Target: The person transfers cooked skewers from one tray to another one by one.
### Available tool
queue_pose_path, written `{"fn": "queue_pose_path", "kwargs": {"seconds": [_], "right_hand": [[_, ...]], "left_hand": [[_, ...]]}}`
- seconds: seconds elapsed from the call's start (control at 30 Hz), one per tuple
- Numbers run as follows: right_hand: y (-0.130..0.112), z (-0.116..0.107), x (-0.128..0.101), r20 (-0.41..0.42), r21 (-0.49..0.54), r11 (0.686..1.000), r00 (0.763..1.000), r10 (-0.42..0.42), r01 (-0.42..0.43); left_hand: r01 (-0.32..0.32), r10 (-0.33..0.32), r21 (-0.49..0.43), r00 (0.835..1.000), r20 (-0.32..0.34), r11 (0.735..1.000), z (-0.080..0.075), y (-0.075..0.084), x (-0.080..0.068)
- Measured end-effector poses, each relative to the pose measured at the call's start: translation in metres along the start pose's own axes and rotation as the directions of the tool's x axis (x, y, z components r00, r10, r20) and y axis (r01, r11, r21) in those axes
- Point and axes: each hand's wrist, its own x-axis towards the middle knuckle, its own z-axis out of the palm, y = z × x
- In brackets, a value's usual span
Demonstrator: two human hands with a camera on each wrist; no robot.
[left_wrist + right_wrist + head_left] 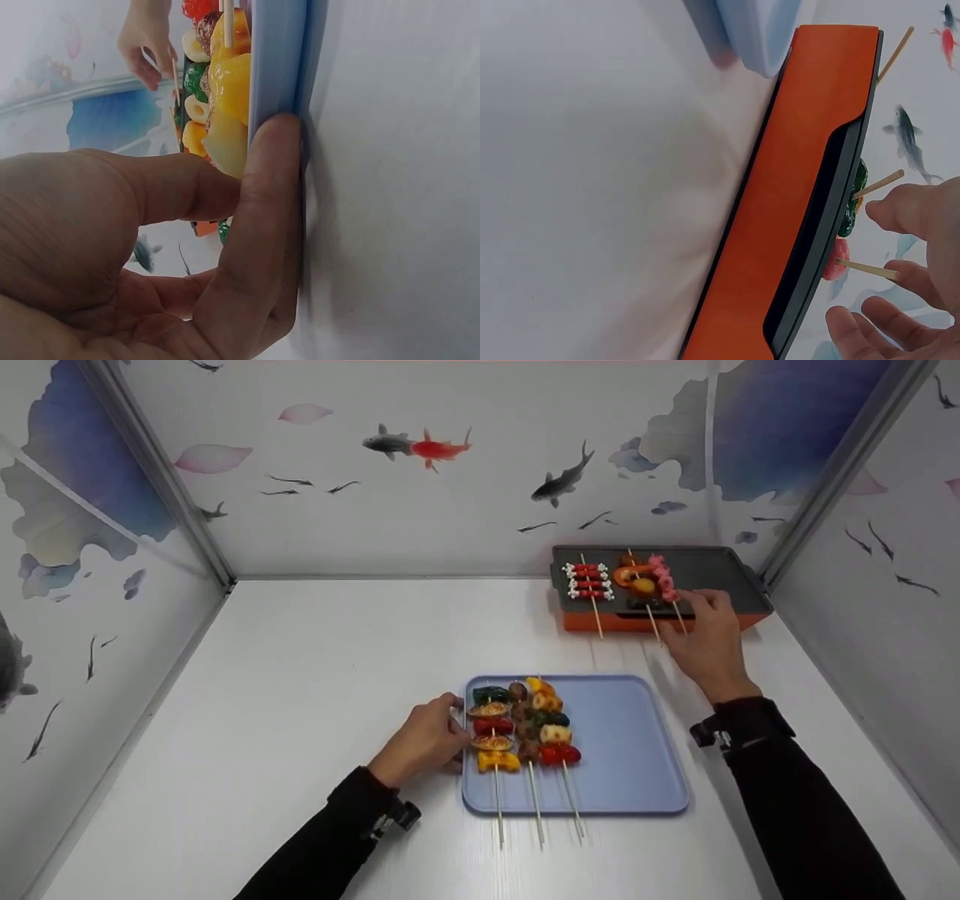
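Note:
A blue tray [637, 750] lies at the table's middle with three mixed vegetable skewers [525, 720] on its left half. My left hand [452, 721] holds the tray's left rim [277, 60]; the thumb [262, 225] presses along the edge beside the yellow food pieces [229, 82]. At the back right stands an orange grill with a dark plate [720, 574], carrying a red sausage skewer [590, 581], a shrimp skewer [637, 577] and a pink skewer [664, 574]. My right hand [694, 604] hovers at the grill's front edge [795, 187], fingers spread around the sticks [866, 268], gripping none.
Painted walls with fish close in the left, back and right sides. The grill sits in the back right corner, close behind the tray's corner [757, 30]. White tabletop [300, 675] stretches to the left of the tray.

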Motion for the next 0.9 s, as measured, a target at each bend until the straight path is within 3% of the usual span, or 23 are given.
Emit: {"fn": "queue_pose_path", "kwargs": {"seconds": [0.4, 0.63, 0.9], "right_hand": [[-0.001, 0.000, 0.002, 0.007, -0.057, 0.997, 0.998, 0.059, -0.058], [-0.004, -0.002, 0.006, -0.030, -0.113, 0.993, 0.999, 0.039, -0.042], [-0.012, -0.011, 0.010, -0.003, -0.103, 0.989, 0.995, 0.103, -0.102]], "left_hand": [[-0.016, 0.016, -0.007, 1.000, 0.004, 1.000, 0.000, -0.001, 0.000], [-0.026, 0.026, 0.029, 1.000, -0.011, 0.999, 0.000, -0.001, 0.000], [-0.014, 0.014, 0.006, 1.000, 0.000, 1.000, 0.000, 0.000, 0.000]]}}
